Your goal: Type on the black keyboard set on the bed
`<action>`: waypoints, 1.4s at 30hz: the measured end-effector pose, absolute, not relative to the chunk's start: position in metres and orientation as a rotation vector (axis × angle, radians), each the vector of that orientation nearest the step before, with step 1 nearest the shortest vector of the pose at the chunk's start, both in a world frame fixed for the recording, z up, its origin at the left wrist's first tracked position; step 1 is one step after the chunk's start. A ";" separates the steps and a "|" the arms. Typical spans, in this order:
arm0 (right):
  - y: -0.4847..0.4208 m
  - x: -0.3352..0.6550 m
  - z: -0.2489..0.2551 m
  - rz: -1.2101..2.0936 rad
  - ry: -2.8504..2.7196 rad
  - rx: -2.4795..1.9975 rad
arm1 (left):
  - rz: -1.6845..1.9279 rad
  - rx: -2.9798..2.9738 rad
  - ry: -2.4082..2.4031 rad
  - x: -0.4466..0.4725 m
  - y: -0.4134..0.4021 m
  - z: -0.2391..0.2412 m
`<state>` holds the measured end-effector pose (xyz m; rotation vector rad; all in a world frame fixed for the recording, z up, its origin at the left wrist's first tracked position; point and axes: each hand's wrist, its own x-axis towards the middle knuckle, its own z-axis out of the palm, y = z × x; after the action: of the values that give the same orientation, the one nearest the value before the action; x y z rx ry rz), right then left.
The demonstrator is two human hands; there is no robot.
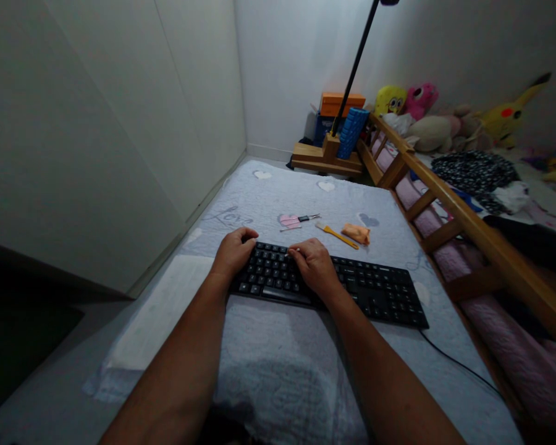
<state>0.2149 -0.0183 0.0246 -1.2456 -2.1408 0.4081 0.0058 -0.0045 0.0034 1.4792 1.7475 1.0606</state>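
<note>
walls of plain white panels fill the view from nine to eleven o'clock. below them a pale sheet of paper point(167, 309) lies flat on the quilt point(278, 364), at about eight o'clock from the keyboard and just beside its left end.

left hand point(233, 252) rests on the top left corner of the black keyboard point(375, 289), fingers curled narrow over the edge, gripping nothing else. right hand point(315, 267) lies on the keys a little right of it, knuckles up, fingers bent close together and pressed to the top rows; whether they pinch a keycap i cannot tell. the keyboard sits across the middle of the quilt, tilted so its right end runs toward four o'clock, and a thin black cable point(463, 368) trails from that end.

at twelve o'clock from the hands, near the keyboard but apart from it, lie a small pink tool point(291, 220), a yellow-handled brush point(336, 235) and an orange cloth point(356, 233).

at two o'clock a wooden bed rail point(463, 219) runs diagonally, with soft toys point(421, 117) piled beyond it. a black pole point(356, 62) rises from a wooden base at one o'clock.
</note>
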 end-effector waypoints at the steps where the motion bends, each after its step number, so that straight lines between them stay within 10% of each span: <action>1: -0.019 0.215 0.025 0.405 -2.144 -1.243 | 1.057 1.480 1.751 0.006 -0.005 0.004; 42: -0.026 0.216 0.032 0.441 -2.185 -1.221 | 1.041 1.513 1.758 0.006 -0.004 0.003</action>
<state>0.2159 -0.0262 0.0321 -1.2211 -2.1851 0.4406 0.0058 -0.0038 0.0028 1.5134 1.7582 1.0414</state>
